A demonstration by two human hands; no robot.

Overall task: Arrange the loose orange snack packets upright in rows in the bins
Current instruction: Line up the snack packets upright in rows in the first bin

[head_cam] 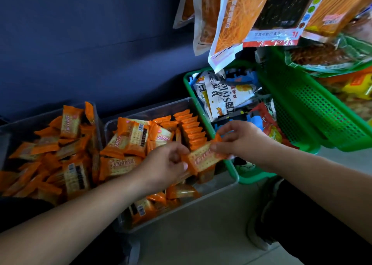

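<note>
Two clear plastic bins sit side by side on the floor. The right bin (211, 201) holds loose orange snack packets (124, 143) and a row of upright packets (191, 128) along its far right side. The left bin (98, 115) is piled with loose orange packets (68, 164). Both hands hold one orange packet (203, 158) flat above the right bin's right part. My left hand (167, 165) pinches its left end, and my right hand (239, 138) pinches its right end.
A green basket (231, 164) of mixed snack bags stands right of the clear bins. A second, tilted green mesh basket (314, 107) is further right. Large snack bags (235, 20) hang overhead. A dark wall lies behind, and a shoe (259, 230) rests on the pale floor.
</note>
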